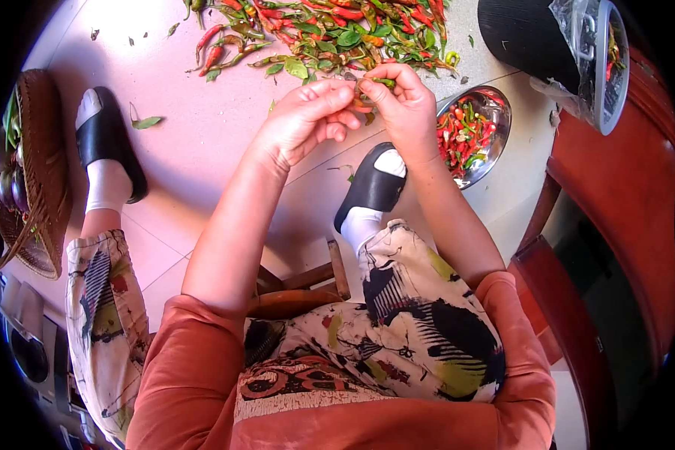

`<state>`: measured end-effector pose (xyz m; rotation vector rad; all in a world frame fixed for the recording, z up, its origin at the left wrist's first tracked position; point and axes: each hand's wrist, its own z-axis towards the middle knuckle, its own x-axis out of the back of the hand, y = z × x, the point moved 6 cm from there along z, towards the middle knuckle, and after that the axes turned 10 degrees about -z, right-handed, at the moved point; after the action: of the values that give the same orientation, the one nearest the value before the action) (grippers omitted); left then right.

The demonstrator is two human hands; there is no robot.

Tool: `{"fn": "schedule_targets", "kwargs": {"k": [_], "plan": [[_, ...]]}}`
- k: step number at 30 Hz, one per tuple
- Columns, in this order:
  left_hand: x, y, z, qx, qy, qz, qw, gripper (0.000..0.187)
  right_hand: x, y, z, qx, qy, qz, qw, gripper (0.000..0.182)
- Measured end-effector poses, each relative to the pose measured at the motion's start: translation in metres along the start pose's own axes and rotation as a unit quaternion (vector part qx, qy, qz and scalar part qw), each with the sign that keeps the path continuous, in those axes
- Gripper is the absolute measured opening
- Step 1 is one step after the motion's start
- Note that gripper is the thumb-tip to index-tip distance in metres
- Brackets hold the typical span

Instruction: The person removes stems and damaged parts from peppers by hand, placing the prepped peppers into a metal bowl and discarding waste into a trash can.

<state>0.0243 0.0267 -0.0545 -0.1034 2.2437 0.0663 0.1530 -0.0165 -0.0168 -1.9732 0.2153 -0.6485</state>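
My right hand [409, 109] pinches a chili pepper between thumb and fingers. The green end of the chili pepper [385, 82] shows above the thumb, with a reddish-brown part below. Right beside it, my left hand [307, 116] has its thumb and forefinger closed together, the other fingers curled. What its fingertips hold, if anything, is too small to make out. Just beyond both hands, a pile of red and green chili peppers [337, 34] with leaves lies on the floor. Close to my right wrist, a metal bowl [508, 124] contains red and green chilies.
A black bin [529, 45] lined with clear plastic stands at upper right, beside a reddish-brown chair [615, 172]. On the left, a woven basket [49, 165] has purple vegetables. A loose leaf [148, 121] lies near my left foot. Beneath me is a wooden stool [300, 300].
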Motion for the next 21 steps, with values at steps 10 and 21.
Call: {"fn": "schedule_targets", "kwargs": {"k": [10,21], "plan": [[-0.023,0.002,0.006,0.008,-0.013,-0.009,1.0,0.015,0.005,0.005,-0.015,-0.192,-0.048,0.301,0.933,0.012],[0.011,-0.036,0.0,0.111,0.056,0.281,0.952,0.015,0.257,-0.166,0.041,0.291,0.427,-0.176,0.838,0.014]]}}
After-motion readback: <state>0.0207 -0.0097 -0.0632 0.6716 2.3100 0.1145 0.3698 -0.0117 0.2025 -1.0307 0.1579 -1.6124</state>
